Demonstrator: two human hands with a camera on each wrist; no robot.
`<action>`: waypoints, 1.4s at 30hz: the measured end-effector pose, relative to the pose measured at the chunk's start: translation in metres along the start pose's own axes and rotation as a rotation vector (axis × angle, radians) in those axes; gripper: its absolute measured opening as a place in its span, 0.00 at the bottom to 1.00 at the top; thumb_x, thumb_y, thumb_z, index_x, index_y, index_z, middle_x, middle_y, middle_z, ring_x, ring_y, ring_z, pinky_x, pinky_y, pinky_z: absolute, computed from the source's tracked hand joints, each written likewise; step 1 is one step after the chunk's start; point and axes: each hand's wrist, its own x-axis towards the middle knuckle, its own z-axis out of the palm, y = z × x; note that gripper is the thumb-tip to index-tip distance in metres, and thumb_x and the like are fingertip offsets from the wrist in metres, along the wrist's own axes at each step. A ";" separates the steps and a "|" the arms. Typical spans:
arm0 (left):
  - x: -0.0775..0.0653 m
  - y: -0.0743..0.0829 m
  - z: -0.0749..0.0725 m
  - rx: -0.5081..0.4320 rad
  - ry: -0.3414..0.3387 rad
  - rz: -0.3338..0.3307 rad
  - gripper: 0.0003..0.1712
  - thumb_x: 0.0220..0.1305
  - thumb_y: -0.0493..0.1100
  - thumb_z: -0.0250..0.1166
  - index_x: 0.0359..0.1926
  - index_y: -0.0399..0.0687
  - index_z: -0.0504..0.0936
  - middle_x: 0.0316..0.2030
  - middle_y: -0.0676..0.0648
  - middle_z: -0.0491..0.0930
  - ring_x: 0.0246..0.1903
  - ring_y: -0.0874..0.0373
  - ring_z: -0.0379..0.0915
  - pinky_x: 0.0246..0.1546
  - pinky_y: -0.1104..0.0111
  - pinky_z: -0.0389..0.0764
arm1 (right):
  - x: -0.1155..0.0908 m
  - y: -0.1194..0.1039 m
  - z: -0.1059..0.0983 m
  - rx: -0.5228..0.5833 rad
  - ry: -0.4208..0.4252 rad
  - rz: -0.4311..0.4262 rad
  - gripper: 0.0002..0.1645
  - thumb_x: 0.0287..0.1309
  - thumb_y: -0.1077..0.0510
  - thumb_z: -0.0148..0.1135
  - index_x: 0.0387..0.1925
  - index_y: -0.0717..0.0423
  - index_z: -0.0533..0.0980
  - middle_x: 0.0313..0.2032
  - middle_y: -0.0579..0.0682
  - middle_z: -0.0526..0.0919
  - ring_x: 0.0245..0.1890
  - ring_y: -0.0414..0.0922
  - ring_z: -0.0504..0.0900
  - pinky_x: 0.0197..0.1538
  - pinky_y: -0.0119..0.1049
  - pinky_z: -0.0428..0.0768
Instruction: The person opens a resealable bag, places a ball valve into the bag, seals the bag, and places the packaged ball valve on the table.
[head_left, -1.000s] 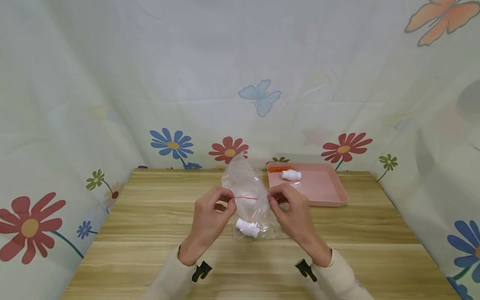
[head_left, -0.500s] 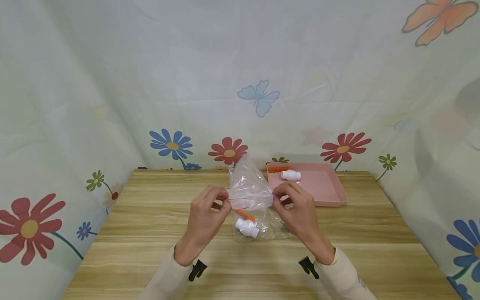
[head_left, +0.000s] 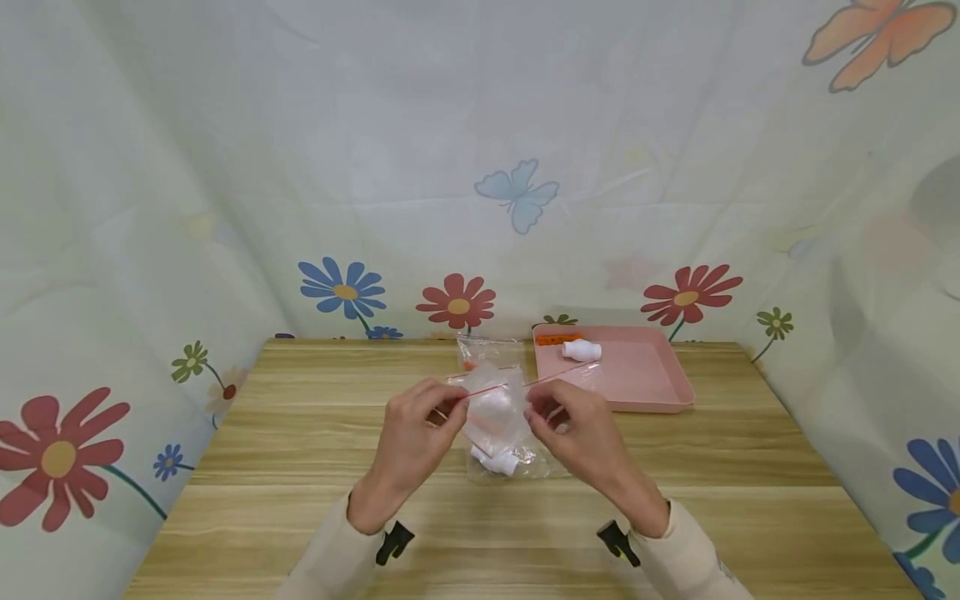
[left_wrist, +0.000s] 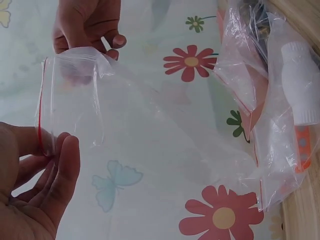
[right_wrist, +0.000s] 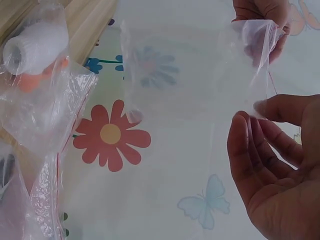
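Observation:
Between my hands is a clear zip-lock bag [head_left: 497, 410] with a red line along its mouth and nothing visible inside. My left hand [head_left: 422, 427] pinches one corner of the mouth, thumb against fingers; the left wrist view shows the red-edged corner of the bag [left_wrist: 75, 105] in that grip. At the opposite corner, my right hand [head_left: 583, 427] pinches the film between thumb and forefinger, close up in the right wrist view, where the bag [right_wrist: 195, 70] stretches away to the left. Behind and below it lies a white ribbed piece [head_left: 498, 462], partly covered by the held bag.
More clear bags with red seal lines [left_wrist: 275, 155] lie on the wooden table [head_left: 315, 417], some with orange strips [left_wrist: 303, 145] inside. At the back right stands a pink tray [head_left: 652, 375] holding another white piece [head_left: 582, 350] and an orange strip [head_left: 558, 340]. A flowered curtain surrounds the table.
The held bag has swung down from standing up above the hands to hanging low over the white piece. Its red-lined mouth now lies between the hands, which have stayed nearly in place.

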 end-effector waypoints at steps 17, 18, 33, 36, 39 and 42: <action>0.001 -0.011 -0.009 0.051 0.002 -0.005 0.04 0.53 0.30 0.70 0.31 0.40 0.87 0.23 0.49 0.80 0.20 0.66 0.73 0.22 0.79 0.76 | 0.033 0.023 -0.045 -0.263 -0.049 -0.173 0.10 0.52 0.64 0.70 0.38 0.57 0.80 0.30 0.46 0.85 0.26 0.37 0.83 0.29 0.34 0.83; 0.001 -0.012 -0.009 0.054 -0.004 -0.018 0.04 0.53 0.30 0.70 0.31 0.40 0.87 0.23 0.49 0.80 0.20 0.66 0.72 0.22 0.79 0.76 | 0.038 0.026 -0.049 -0.309 -0.055 -0.185 0.10 0.53 0.62 0.70 0.38 0.56 0.80 0.30 0.45 0.85 0.26 0.37 0.83 0.29 0.34 0.83; 0.003 -0.017 -0.012 0.088 -0.039 -0.105 0.04 0.52 0.29 0.69 0.31 0.37 0.87 0.21 0.48 0.82 0.19 0.66 0.72 0.22 0.78 0.76 | 0.104 0.085 -0.044 -0.448 -0.431 0.047 0.18 0.61 0.57 0.65 0.52 0.57 0.78 0.48 0.54 0.82 0.42 0.51 0.84 0.45 0.47 0.82; 0.003 -0.019 -0.012 0.097 -0.047 -0.117 0.04 0.52 0.29 0.69 0.30 0.37 0.87 0.21 0.47 0.82 0.19 0.66 0.73 0.22 0.79 0.76 | 0.115 0.101 -0.037 -0.436 -0.485 0.113 0.19 0.63 0.53 0.63 0.53 0.56 0.78 0.49 0.54 0.82 0.45 0.53 0.83 0.49 0.49 0.81; 0.003 -0.021 -0.011 0.108 -0.051 -0.120 0.03 0.51 0.29 0.69 0.30 0.36 0.87 0.21 0.47 0.82 0.19 0.66 0.73 0.22 0.79 0.76 | 0.122 0.120 -0.031 -0.424 -0.538 0.196 0.23 0.65 0.46 0.62 0.55 0.54 0.77 0.51 0.53 0.81 0.48 0.53 0.81 0.53 0.50 0.79; 0.003 -0.022 -0.010 0.114 -0.053 -0.119 0.03 0.51 0.29 0.68 0.30 0.36 0.87 0.22 0.47 0.83 0.19 0.66 0.74 0.22 0.79 0.76 | 0.127 0.137 -0.024 -0.445 -0.580 0.243 0.28 0.64 0.40 0.60 0.57 0.53 0.77 0.52 0.53 0.81 0.50 0.53 0.80 0.55 0.51 0.78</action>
